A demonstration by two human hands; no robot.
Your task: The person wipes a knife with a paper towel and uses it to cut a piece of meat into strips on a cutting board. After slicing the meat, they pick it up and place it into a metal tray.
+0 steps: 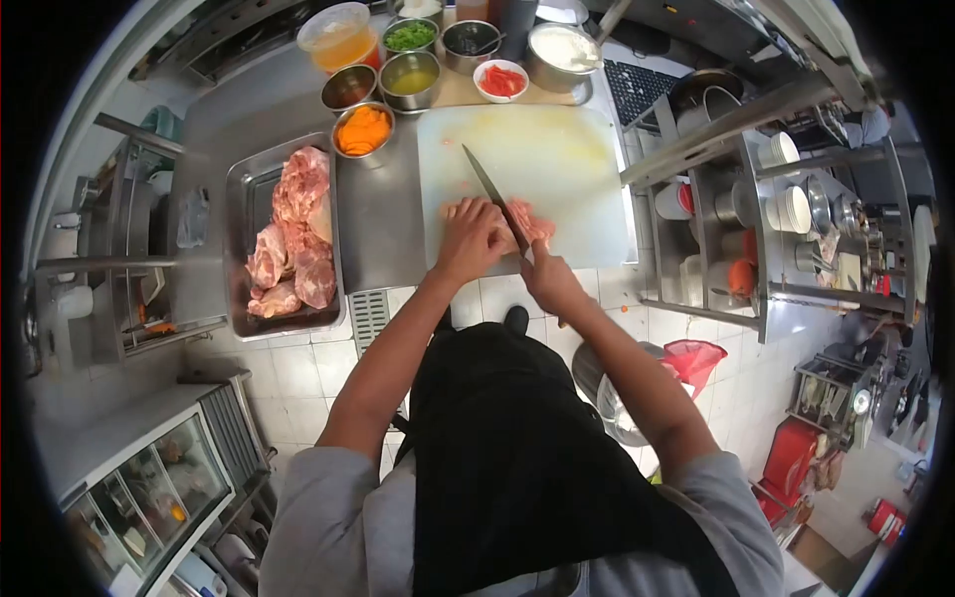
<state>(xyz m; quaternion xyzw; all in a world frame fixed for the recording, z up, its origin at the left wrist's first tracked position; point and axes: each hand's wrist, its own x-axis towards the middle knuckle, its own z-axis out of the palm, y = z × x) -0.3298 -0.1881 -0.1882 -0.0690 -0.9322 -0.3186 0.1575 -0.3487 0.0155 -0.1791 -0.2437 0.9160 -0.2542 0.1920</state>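
On the white cutting board [572, 149], near its front edge, lies a piece of pink raw meat [529, 221]. My right hand [549, 279] is wrapped round the handle of a knife [489, 187], whose blade points away and to the left, over the meat's left side. Left of the blade, my left hand [472, 237] rests on the board with its fingers curled; whatever lies beneath them is hidden. A metal tray [239, 214] with several large pieces of raw meat [303, 224] stands to the left of the board.
Bowls of orange slices [363, 131], yellow liquid [410, 80], chopped greens [410, 37] and red strips [500, 81] stand behind the board and tray. A metal pot of white food [564, 48] is at the back right. Shelves with white bowls [788, 209] are at right.
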